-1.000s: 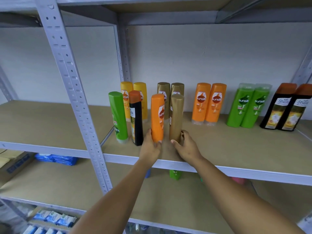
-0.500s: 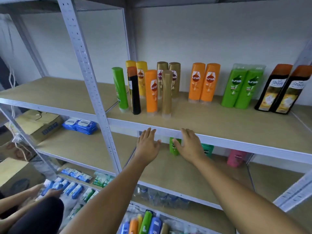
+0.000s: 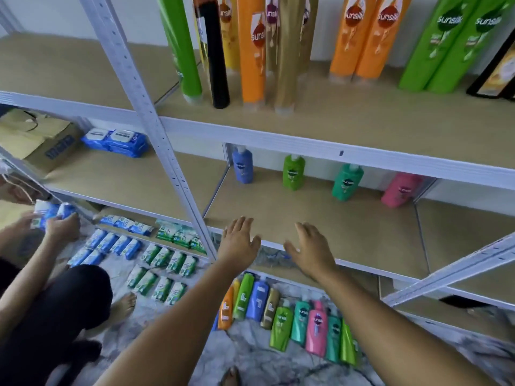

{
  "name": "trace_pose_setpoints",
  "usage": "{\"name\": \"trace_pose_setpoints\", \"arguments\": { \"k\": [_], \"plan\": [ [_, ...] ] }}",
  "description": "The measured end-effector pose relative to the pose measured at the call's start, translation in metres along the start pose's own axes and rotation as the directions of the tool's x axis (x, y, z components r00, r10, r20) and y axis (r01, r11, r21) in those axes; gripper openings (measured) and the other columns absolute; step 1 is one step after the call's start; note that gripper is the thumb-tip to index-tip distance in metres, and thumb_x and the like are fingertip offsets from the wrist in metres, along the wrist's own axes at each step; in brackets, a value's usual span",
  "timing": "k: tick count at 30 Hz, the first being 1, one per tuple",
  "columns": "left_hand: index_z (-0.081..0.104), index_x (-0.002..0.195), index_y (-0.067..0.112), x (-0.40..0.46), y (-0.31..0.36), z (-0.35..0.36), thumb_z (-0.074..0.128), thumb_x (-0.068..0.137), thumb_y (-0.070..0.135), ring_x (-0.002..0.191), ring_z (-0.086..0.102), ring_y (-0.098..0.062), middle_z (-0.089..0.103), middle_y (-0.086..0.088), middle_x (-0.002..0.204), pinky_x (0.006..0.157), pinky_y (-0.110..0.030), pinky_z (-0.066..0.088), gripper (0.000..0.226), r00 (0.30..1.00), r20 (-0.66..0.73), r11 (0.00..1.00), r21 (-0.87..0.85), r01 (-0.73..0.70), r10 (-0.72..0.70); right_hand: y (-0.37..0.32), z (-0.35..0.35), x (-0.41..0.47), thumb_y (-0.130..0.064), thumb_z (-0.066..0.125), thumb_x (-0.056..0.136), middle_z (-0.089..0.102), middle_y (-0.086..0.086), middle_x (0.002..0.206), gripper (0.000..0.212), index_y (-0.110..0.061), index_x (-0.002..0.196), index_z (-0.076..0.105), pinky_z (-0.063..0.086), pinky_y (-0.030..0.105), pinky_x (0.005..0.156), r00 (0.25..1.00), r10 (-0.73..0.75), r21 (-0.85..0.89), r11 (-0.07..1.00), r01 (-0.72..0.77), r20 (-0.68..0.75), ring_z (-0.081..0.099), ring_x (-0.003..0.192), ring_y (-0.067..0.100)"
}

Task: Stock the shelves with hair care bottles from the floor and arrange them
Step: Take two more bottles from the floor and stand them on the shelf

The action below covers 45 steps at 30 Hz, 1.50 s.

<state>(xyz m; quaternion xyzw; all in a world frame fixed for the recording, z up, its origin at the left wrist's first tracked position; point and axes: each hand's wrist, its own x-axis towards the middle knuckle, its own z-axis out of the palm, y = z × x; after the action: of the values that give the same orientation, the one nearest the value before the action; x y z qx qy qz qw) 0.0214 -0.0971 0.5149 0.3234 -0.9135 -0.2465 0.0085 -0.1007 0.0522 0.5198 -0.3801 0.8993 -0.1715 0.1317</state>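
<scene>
Head view: looks steeply down past the shelf edges to the floor.
Cut off: the top-shelf row (image 3: 252, 48) of green, black, orange and gold bottles loses its caps at the upper frame edge; the black bottle at far right (image 3: 493, 76) is clipped by the side.
Hard to make out: motion blur softens most labels; the heap under the lowest shelf beam (image 3: 271, 257) may be clear bottles, but that cannot be told.
Left hand (image 3: 239, 243): fingers spread and straight, holding nothing, hovering before the middle shelf (image 3: 348, 227) edge.
Right hand (image 3: 312, 250): likewise flat and empty, just beside the left.
Floor bottles (image 3: 287, 319): a row of orange, green, blue, gold, teal and pink lying on the marble floor below both hands.
Middle shelf stock: blue (image 3: 243, 167), green (image 3: 293, 172), teal (image 3: 347, 183) and pink (image 3: 400, 190) bottles stand apart near the back.
Second person (image 3: 55, 296): crouched at left, hands on blue packs (image 3: 53, 213); wipe packets (image 3: 156, 263) lie in rows on the floor.
Change: both hands have let go of the orange and gold bottles they steadied a second ago, dropped below the top shelf, and the view has tipped down to the floor.
</scene>
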Motion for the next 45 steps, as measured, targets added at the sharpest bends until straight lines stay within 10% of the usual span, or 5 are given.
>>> {"name": "trace_pose_setpoints", "arguments": {
  "k": [7, 25, 45],
  "plan": [
    [0.021, 0.15, 0.015, 0.02, -0.1, 0.115, 0.04, 0.098, 0.038, 0.147, 0.012, -0.024, 0.02, -0.005, 0.158, 0.119, -0.04, 0.014, 0.06, 0.987, 0.15, 0.998, 0.039, 0.057, -0.063, 0.031, 0.161, 0.021, -0.063, 0.028, 0.081, 0.053, 0.022, 0.131, 0.084, 0.0, 0.134, 0.048, 0.04, 0.041, 0.101, 0.99, 0.097, 0.044, 0.994, -0.102, 0.099, 0.05, 0.122, 0.037],
    [0.034, 0.145, 0.011, 0.048, -0.326, 0.461, 0.046, 0.093, 0.043, 0.136, 0.032, -0.031, 0.035, -0.012, 0.149, 0.11, -0.039, 0.028, 0.062, 0.963, 0.197, 0.981, 0.086, 0.172, -0.186, 0.171, 0.558, 0.051, -0.047, 0.051, 0.092, 0.05, 0.022, 0.133, 0.061, -0.008, 0.138, 0.038, 0.045, 0.04, 0.094, 0.834, 0.41, 0.132, 0.865, -0.484, 0.371, 0.051, 0.119, 0.036],
    [0.035, 0.138, 0.005, 0.104, -0.38, 0.59, 0.068, 0.084, 0.032, 0.11, 0.053, -0.04, 0.056, -0.02, 0.121, 0.092, -0.042, 0.045, 0.068, 0.923, 0.233, 0.905, -0.229, 0.358, -0.306, 0.218, 0.702, 0.102, -0.041, 0.057, 0.089, 0.058, 0.023, 0.124, 0.059, 0.003, 0.127, 0.044, 0.045, 0.038, 0.091, 0.756, 0.619, 0.109, 0.754, -0.648, 0.215, 0.057, 0.112, 0.037]
  ]
}}
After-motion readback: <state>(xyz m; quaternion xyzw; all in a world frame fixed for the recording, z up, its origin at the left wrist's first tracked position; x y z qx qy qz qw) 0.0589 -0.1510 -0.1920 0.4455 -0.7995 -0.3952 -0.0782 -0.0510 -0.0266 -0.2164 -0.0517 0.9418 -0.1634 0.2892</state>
